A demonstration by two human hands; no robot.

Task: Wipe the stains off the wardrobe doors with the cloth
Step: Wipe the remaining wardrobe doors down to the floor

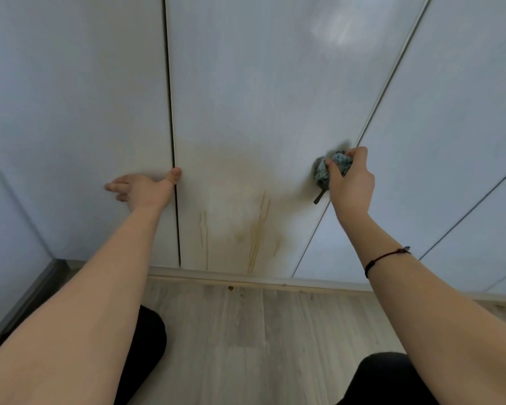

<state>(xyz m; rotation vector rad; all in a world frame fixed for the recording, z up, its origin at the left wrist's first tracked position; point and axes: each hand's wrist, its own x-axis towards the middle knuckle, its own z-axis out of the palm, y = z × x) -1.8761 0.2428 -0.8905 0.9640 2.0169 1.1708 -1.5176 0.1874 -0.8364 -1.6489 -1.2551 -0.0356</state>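
White wardrobe doors fill the view; the middle door (246, 97) carries a yellowish-brown stain (254, 229) with drip streaks running down its lower part. My right hand (351, 179) grips a bunched blue-grey cloth (323, 171) and holds it against the middle door near its right edge, up and to the right of the stain. My left hand (142, 187) lies flat on the left door (70, 112), fingers straight, with the thumb at the dark gap between the left and middle doors.
A third door (450, 141) stands to the right. A pale plinth (246, 277) runs under the doors above the wood-look floor (260, 331). My knees in black trousers (146, 340) are on the floor close to the wardrobe. A wall and dark skirting lie at left.
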